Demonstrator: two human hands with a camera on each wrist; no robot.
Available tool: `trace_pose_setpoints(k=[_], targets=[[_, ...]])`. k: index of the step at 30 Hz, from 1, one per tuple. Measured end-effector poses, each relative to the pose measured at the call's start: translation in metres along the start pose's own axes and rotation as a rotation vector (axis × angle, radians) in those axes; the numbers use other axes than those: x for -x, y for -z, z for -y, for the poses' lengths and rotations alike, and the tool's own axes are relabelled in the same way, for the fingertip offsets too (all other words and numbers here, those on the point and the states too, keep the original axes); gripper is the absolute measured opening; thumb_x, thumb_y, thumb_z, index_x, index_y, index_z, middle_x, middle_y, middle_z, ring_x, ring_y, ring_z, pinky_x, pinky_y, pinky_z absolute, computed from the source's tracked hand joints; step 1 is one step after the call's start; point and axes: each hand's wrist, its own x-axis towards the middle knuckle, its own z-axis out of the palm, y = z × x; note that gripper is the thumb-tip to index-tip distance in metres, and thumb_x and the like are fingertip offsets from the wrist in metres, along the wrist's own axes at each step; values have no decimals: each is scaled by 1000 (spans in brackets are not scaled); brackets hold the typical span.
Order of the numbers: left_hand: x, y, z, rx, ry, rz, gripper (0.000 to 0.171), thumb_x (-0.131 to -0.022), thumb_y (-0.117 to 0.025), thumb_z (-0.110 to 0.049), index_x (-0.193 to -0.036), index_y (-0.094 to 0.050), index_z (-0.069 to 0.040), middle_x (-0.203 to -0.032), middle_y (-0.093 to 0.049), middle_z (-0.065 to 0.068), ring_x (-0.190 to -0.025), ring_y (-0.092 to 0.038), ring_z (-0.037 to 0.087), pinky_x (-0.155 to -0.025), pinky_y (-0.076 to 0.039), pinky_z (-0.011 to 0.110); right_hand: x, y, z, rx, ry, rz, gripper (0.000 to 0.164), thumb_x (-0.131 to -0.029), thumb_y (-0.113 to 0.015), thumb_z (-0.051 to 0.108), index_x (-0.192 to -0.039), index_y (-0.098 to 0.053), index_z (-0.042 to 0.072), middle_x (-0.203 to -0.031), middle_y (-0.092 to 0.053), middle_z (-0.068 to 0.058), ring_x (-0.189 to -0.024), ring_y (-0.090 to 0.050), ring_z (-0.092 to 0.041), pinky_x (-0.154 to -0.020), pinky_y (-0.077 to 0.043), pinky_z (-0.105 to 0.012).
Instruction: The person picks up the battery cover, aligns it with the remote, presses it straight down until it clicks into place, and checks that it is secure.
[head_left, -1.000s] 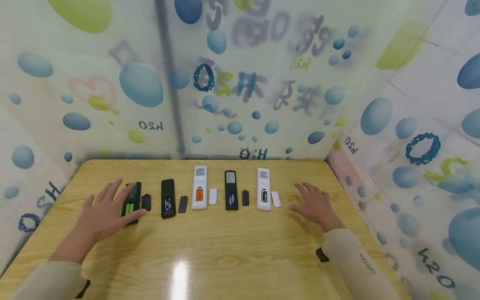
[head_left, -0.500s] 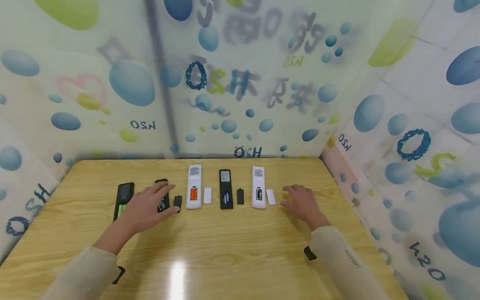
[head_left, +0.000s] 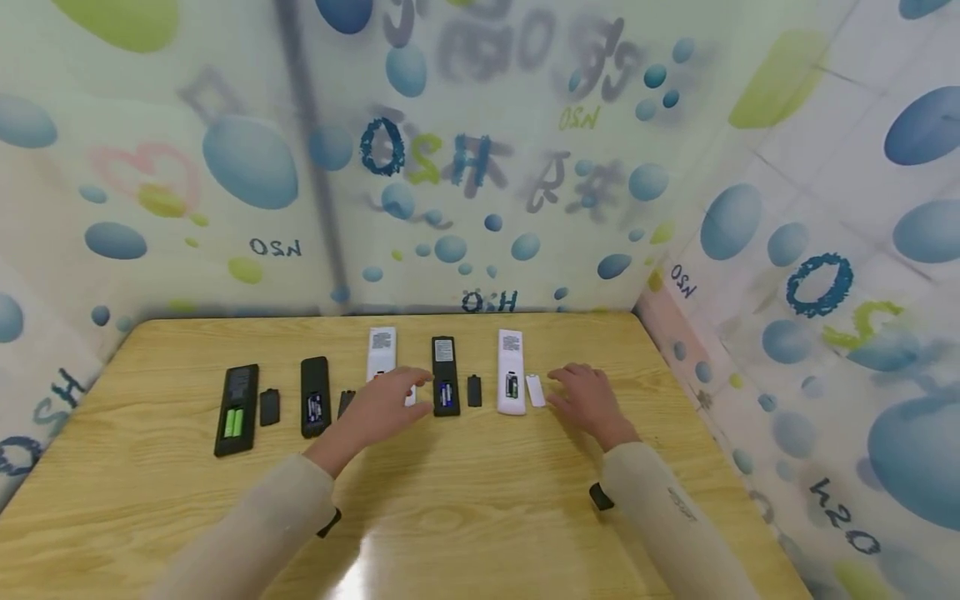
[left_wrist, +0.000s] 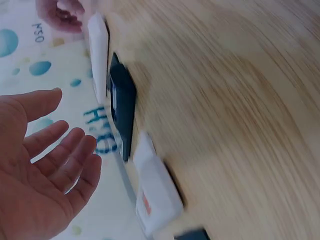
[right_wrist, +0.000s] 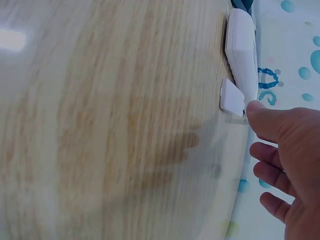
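Observation:
My left hand (head_left: 382, 407) hovers over the left white remote control (head_left: 382, 346) and its white battery cover (head_left: 410, 395), hiding parts of both. Its fingers are loosely bent around nothing, as the left wrist view confirms. Just right of it lies a black remote control (head_left: 445, 375) with blue batteries showing, its black cover (head_left: 474, 390) alongside. My right hand (head_left: 591, 403) is held beside the white cover (right_wrist: 232, 98) of the right white remote control (head_left: 512, 372), fingers relaxed and holding nothing. In the right wrist view the thumb tip overlaps the edge near that cover.
Farther left lie a black remote control (head_left: 237, 410) with green batteries, its cover (head_left: 270, 407), and another black remote control (head_left: 315, 396) with its cover (head_left: 346, 402) partly hidden. A patterned curtain (head_left: 450, 167) rises behind the wooden table (head_left: 480, 517).
My left hand has swept right, from above the leftmost black remote control to the left white one. My right hand stays near the right white cover. The head view has shifted slightly.

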Motion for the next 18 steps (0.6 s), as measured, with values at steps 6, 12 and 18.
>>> trace_pose_setpoints(k=[6,12,18], targets=[[-31,-22,-26,136,47,25,40,-92,-67,-28,-129,-61,-13,-116,-69,5,-98,-65,20,-83,-53,40,-8,3,5,23,-4,49,36,-93,-65,34,-123,-65,14,-122,-66,-7,-120,-55,-30,-104,-39,-55],[-50,-42,-47,242,74,37,39,-88,-71,-23,-124,-63,-10,-107,-71,5,-96,-64,19,-85,-52,39,-15,4,7,45,-20,72,37,-92,-67,35,-123,-66,15,-125,-64,-7,-120,-54,-29,-105,-39,-54],[-62,-60,-61,358,159,79,47,-88,-71,-25,-130,-59,-8,-118,-66,8,-101,-61,21,-88,-52,39,-19,4,6,42,-25,91,36,-91,-68,35,-122,-66,17,-124,-64,-6,-119,-53,-28,-106,-39,-53]])
